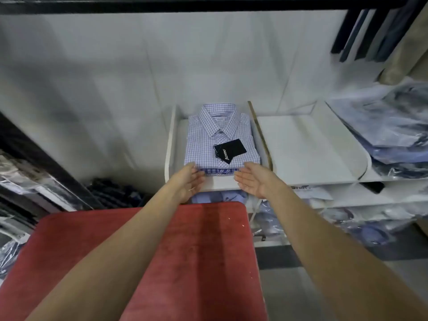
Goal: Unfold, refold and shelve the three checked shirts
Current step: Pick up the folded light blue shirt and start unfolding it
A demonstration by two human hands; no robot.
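A folded blue-and-white checked shirt (208,142) with a black hang tag (230,150) lies collar-up on top of a small stack in a white shelf compartment (170,144). Beneath it the front edge of a darker checked shirt (217,171) shows. My left hand (188,181) reaches to the stack's front left corner, fingers straight, fingertips touching the shirt edge. My right hand (253,179) is palm-up with straight fingers at the stack's front right corner, just in front of it. Neither hand holds anything.
A red padded table (203,251) lies under my forearms. The compartment to the right (308,144) is bare white. Bagged shirts (393,130) fill the far right shelf and the shelf below (347,223). Dark garments (113,193) lie at left.
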